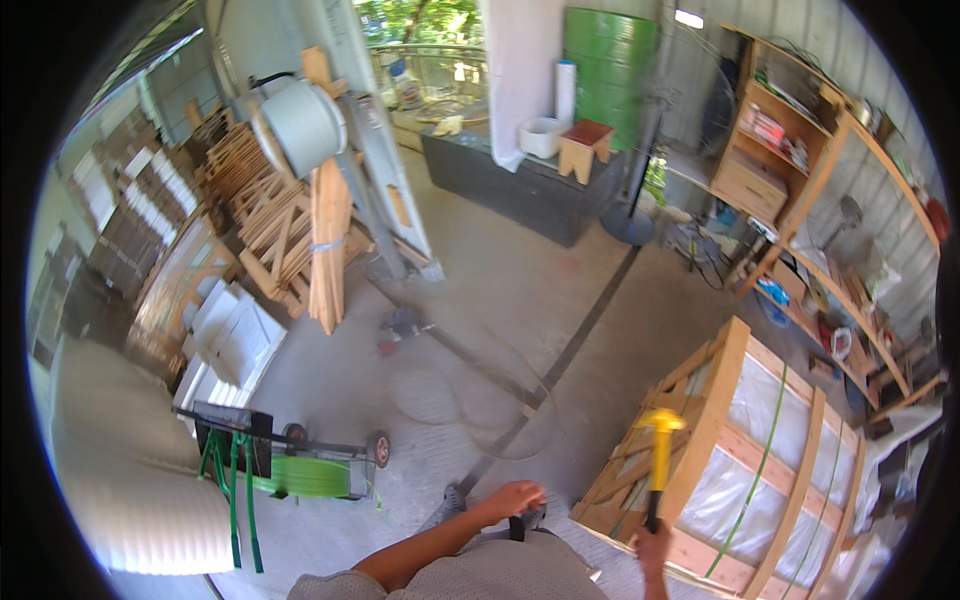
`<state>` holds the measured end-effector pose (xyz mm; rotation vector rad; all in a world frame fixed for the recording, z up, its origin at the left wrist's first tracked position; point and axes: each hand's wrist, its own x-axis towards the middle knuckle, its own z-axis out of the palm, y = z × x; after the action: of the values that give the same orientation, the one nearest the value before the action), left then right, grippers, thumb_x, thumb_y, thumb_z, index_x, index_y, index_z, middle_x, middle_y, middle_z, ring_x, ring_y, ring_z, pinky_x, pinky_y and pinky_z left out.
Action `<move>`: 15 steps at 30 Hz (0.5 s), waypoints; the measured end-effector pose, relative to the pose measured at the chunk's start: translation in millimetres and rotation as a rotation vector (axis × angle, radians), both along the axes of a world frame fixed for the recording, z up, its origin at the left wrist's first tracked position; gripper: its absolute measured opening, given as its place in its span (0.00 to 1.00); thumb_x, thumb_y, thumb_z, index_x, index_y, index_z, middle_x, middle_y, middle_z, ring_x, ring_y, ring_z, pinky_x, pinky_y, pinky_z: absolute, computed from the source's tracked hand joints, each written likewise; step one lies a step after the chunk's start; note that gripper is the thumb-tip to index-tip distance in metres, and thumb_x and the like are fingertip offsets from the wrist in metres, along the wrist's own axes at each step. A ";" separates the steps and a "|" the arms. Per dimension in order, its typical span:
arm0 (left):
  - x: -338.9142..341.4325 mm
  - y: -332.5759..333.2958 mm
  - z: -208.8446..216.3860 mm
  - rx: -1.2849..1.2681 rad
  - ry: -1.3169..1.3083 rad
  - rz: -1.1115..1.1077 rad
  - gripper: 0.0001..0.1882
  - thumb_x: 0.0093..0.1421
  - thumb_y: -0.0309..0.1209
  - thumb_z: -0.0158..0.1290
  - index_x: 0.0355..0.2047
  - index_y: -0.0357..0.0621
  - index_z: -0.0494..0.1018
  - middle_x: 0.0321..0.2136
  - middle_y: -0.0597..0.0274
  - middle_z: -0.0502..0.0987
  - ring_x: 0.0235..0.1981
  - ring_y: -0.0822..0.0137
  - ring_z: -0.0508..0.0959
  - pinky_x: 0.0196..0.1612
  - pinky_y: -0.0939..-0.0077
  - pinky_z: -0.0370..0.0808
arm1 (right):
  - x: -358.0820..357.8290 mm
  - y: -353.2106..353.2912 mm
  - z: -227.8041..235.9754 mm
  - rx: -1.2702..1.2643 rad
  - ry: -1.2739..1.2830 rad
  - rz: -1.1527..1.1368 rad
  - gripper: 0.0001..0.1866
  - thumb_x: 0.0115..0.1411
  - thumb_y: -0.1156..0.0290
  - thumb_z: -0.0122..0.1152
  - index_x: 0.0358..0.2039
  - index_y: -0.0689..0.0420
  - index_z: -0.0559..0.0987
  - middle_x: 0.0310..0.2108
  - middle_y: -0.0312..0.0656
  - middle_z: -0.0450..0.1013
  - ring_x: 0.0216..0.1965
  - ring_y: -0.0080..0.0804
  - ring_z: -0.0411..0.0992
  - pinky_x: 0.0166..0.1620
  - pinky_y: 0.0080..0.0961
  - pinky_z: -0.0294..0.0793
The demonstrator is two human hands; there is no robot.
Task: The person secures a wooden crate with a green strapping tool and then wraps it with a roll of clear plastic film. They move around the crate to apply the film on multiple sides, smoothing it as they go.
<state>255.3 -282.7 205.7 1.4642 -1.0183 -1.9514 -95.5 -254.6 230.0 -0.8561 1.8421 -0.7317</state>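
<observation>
My right hand [653, 543] grips the black lower handle of a yellow-headed hammer [660, 455]. The hammer stands upright with its head at the top, in front of the near end of a wooden crate [735, 440]. Plastic-wrapped goods fill the crate, and green straps run round it. In front of my waist is my left hand [512, 500], its fingers curled together. Whatever they may hold is hidden; a small dark piece [517, 528] shows just beneath the hand, and I cannot tell whether it is held.
At the left stand a green strapping cart [310, 477] with wheels and a big foam roll [140, 470]. Loose hose [460, 425] lies on the floor ahead. Timber strips [328, 245] lean beneath a white reel [303, 128]. A wooden shelf [785, 140] stands at the far right.
</observation>
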 end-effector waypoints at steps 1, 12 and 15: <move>-8.0 -5.2 19.7 0.015 0.106 0.071 0.20 0.66 0.48 0.46 0.41 0.44 0.74 0.34 0.63 0.78 0.33 0.70 0.77 0.35 0.73 0.74 | 45.3 -3.5 13.2 -0.026 -0.061 0.124 0.08 0.51 0.70 0.60 0.29 0.59 0.72 0.13 0.33 0.65 0.11 0.20 0.63 0.12 0.21 0.61; 221.5 94.8 61.2 0.037 -0.337 1.189 0.11 0.61 0.36 0.51 0.29 0.41 0.70 0.18 0.63 0.70 0.15 0.70 0.70 0.18 0.71 0.68 | 329.1 -61.6 21.8 0.029 -0.406 1.109 0.16 0.62 0.60 0.55 0.31 0.62 0.77 0.22 0.41 0.74 0.20 0.24 0.71 0.27 0.23 0.72; 285.1 183.0 49.7 0.092 -0.700 1.264 0.09 0.61 0.33 0.53 0.29 0.43 0.67 0.16 0.67 0.68 0.13 0.76 0.67 0.15 0.76 0.65 | 332.8 -71.9 -12.6 0.064 -0.323 0.995 0.15 0.63 0.62 0.54 0.32 0.63 0.76 0.23 0.41 0.74 0.19 0.24 0.71 0.24 0.21 0.72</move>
<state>540.5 -99.7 255.4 2.1149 -0.0448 -0.5853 237.3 -326.5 217.4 -1.3478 0.9478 -0.1469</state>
